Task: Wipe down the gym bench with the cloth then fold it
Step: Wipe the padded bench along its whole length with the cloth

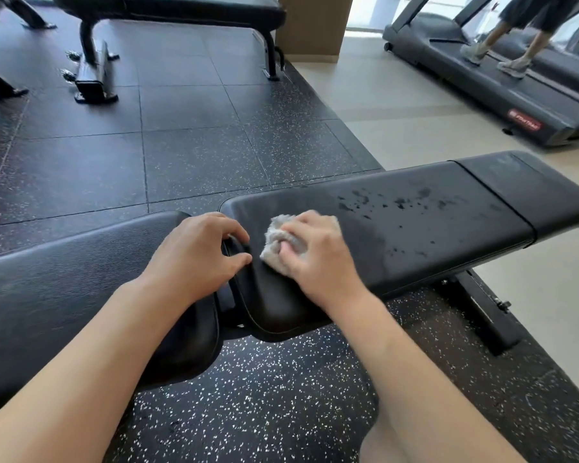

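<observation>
The right hand (315, 248) has its fingers curled over a crumpled pale grey cloth (276, 240), pressing it onto the black padded worktop (415, 222) of the gym bench, close to the left end of the long back pad. The cloth is bunched into a lump with no clear long axis; most of it lies under the hand, so its full outline is hard to tell. Just left of it, the left hand (198, 252) rests on the seat pad (64, 279), its fingers bent over that pad's right edge at the gap between the two pads, thumb reaching toward the back pad; it holds nothing loose.

The bench's long axis runs left to right, its right end lying farther away. To the right of the cloth, dark wet droplets (398, 202) speckle the back pad. The bench stands on speckled rubber floor tiles (181, 145). Far left is another bench (168, 5); far right, a person's legs (515, 38) on a treadmill (482, 88).
</observation>
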{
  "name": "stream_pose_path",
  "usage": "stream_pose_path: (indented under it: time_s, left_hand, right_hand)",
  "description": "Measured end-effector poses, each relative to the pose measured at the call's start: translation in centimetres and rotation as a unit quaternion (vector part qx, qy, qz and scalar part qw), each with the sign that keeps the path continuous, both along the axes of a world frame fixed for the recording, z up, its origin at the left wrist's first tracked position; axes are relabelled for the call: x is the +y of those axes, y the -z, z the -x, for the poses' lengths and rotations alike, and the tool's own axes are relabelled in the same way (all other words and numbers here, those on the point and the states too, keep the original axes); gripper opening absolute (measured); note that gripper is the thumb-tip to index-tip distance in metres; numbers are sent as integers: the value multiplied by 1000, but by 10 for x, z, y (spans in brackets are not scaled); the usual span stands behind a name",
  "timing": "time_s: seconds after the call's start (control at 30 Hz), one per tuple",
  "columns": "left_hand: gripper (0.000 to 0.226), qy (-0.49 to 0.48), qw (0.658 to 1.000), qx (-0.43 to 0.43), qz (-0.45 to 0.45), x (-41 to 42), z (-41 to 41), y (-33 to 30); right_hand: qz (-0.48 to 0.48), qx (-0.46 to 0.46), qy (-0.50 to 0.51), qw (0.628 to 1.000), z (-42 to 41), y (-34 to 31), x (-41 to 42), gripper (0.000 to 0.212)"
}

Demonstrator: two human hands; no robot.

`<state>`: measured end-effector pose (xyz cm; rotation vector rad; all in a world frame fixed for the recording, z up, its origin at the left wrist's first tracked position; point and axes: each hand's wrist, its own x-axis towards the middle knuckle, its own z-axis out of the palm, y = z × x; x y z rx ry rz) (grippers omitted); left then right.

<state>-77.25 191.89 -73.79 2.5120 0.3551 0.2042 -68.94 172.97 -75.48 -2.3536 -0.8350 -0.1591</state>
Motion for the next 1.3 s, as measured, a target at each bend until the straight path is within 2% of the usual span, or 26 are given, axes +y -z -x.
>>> stream_pose_path:
  time_s: [0.13, 0.2, 0.37, 0.5, 0.67, 0.8, 0.87, 0.97, 1.03, 1.13, 1.2, 1.3]
  left_hand:
    - [22, 2, 1000, -1, -11, -1, -7, 1]
    - [22, 1, 1000, 9, -11, 1, -9, 2]
    - [21, -3, 1000, 4, -27, -3, -9, 3]
    - [22, -13, 999, 7, -41, -7, -10, 3]
    - [17, -15, 999, 1, -30, -12, -12, -2]
    - [19, 39, 998, -35, -21, -29, -18, -4]
    - [19, 88, 995, -40, -20, -39, -21, -2]
    - [16, 140, 988, -56, -25, -50, -19, 5]
    - [15, 155, 985, -69, -36, -58, -17, 9]
    - [15, 150, 984, -80, -53, -65, -18, 12]
    - [16, 132, 986, -87, -51, -68, -20, 12]
    - [16, 102, 988, -96, -58, -74, -23, 15]
  right_hand:
    - [-27, 8, -106, 994, 53, 9, -20, 15]
    - [-23, -4, -110, 994, 54, 14, -47, 20]
    - [-11, -14, 58, 998, -18, 10, -96, 17]
    - [4, -12, 135, 991, -47, 5, -72, 14]
    - [-34, -36, 38, 998, 9, 9, -22, 14]
    - [-60, -7, -65, 996, 38, 16, -34, 20]
    - [-53, -17, -35, 998, 20, 17, -63, 20]
    - [-33, -32, 90, 995, -28, 14, -113, 18]
    - [-34, -24, 150, 988, -53, 13, -131, 19]
    - [-47, -25, 188, 981, -58, 14, -128, 17]
    - [-63, -34, 169, 983, -39, 15, -116, 16]
    - [-68, -26, 54, 996, 7, 21, -99, 17]
